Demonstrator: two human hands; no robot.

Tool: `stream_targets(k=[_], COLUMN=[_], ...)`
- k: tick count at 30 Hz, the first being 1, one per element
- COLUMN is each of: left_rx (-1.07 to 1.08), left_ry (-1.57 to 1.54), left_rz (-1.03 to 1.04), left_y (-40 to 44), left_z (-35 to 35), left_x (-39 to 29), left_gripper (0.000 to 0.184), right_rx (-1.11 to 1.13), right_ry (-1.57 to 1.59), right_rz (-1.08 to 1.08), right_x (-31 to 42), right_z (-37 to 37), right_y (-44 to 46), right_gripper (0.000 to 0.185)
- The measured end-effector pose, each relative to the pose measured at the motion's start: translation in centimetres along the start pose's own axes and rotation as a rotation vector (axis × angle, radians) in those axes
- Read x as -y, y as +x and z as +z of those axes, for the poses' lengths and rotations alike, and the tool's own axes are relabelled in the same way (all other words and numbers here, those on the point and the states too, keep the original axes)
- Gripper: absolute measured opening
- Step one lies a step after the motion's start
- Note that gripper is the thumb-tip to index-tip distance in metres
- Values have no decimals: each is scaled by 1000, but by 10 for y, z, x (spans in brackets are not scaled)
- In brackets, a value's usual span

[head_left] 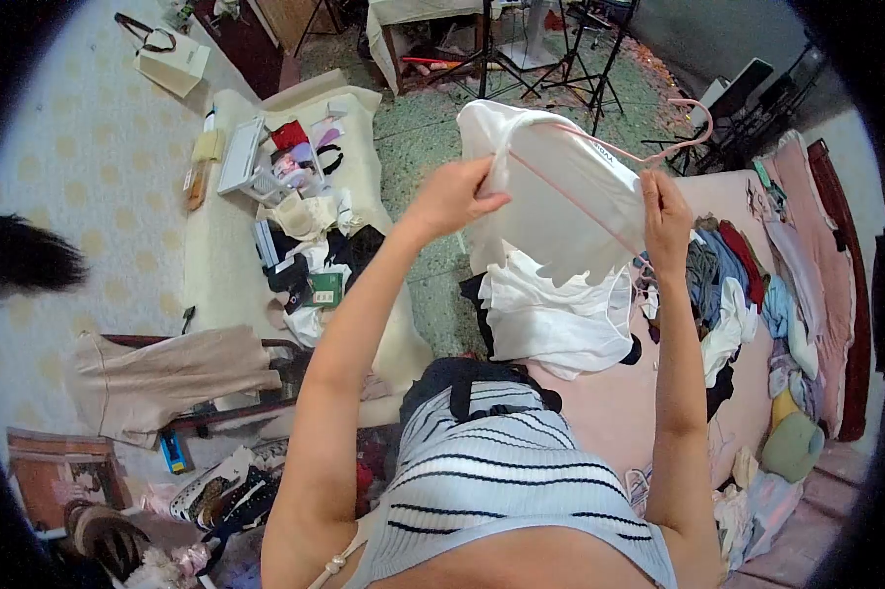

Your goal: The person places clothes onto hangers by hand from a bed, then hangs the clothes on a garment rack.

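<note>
White garment (pixel 550 231): thin, opening spread, held in midair above white clothing (pixel 560 329). Pink hanger (pixel 658 157): partly inside it, hook (pixel 709 123) sticking out. Left hand (pixel 457 201): fingers closed on garment's edge. Right hand (pixel 667 221): fingers closed on opposite edge. Lettering (pixel 602 151): dark, near upper edge.

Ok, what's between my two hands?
In the head view, a white garment with a pink hanger partly inside it spans the stretch between your left hand and right hand.
</note>
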State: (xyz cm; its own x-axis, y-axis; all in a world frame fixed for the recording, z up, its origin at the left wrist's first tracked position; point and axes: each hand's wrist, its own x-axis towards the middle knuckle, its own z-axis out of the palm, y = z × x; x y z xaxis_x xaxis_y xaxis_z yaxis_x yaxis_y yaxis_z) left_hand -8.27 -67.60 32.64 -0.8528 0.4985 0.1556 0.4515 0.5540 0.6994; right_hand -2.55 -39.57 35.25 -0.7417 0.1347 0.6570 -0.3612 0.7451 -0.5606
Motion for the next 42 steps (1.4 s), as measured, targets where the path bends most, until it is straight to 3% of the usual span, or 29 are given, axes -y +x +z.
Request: stream_targets(k=[3,5,6,8,12,15,16,18,20,22,25,29,31,33,35,37,38,40,42], left_rx=[-107,-284,-276,-342,-210,92,109,65,114,295,329,250,-151,-44,422,874,980,975,994], left_ry=[93,-102,-105,-866,-1144,-1257,-1257,-1256,-1309,-1506,-1593,-1538,-491,-64,-485,-623,-720,-736,-1143], left_rz=[184,230,240,-21,-106,-294,-289,-228,-229,-254,-294,-294,-46,66,20,-73,-90,-178,-357], left_y=[6,14,19,30,40,53,57,63,68,76,88,102,104,113,96,70,61,51,51], left_z=[13,9,4,-10,-41,-44,-40,-30,-19,-9,8,37,63,99,145,179,203,218,233], left_x=[-2,2,6,16,-3,-7,-10,-17,-22,-21,-29,-51,-75,-64,-82,-121,-125,-145,-151], left_gripper=[28,27,27,22,21,25,25,31,36,45,46,40,29,21,26,35,44,50,49], right_rx=[45,31,27,96,266,212,200,128,56,52,62,74,84,61,38,64,55,158,174], right_ry=[-4,-6,-2,-14,122,237,228,417,392,418,428,551,851,1021,1079,1032,1033,1008,969], right_rz=[91,94,95,141,151,219,224,513,468,516,580,709,816,858,863,871,872,852,825], right_x=[-4,-9,-11,-15,-22,-36,-39,-44,-57,-64,-76,-64,-56,-49,-46,-44,-43,-38,-34], right_z=[-8,-14,-18,-33,-55,-70,-78,-95,-107,-121,-139,-155,-158,-157,-152,-147,-148,-156,-172], right_y=[-2,-4,-5,-5,-6,-6,-7,-8,-12,-17,-25,-34,-40,-44,-48,-56,-59,-66,-73], right_gripper=[23,23,22,22,25,29,29,31,33,34,35,33,32,33,33,33,33,33,34])
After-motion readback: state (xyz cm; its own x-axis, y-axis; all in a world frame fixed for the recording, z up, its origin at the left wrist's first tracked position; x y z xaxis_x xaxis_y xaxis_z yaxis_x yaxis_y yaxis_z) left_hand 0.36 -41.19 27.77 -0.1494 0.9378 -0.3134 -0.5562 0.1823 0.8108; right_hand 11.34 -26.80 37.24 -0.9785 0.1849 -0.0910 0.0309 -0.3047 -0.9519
